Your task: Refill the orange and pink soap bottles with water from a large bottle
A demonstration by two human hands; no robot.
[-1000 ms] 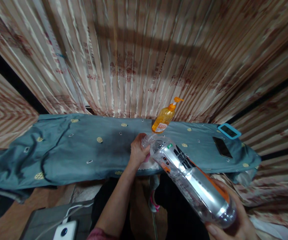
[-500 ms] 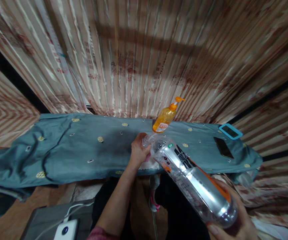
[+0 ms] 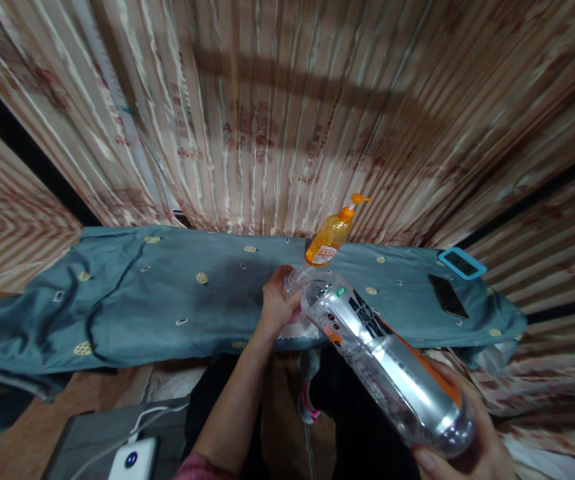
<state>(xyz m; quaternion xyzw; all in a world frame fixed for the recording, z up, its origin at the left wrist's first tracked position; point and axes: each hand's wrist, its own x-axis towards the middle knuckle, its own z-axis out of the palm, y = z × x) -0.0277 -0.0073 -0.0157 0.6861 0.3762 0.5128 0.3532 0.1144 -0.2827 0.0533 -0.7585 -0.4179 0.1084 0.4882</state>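
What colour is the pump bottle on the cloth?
Orange, the pump bottle with orange pump, seen in the head view.

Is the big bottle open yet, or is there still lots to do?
Nothing looks finished yet. The right hand holds the big clear bottle tilted by its base, and the left hand grips its neck; whether the cap is off is hidden. The orange soap bottle stands untouched behind.

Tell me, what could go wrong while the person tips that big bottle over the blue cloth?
The big clear bottle is tilted with its neck low in the left hand, so any water might spill on the blue cloth. The right hand only cups its base, so it could slip. Two phones lie on the same cloth and might get wet. The orange pump bottle stands close behind and could be knocked over.
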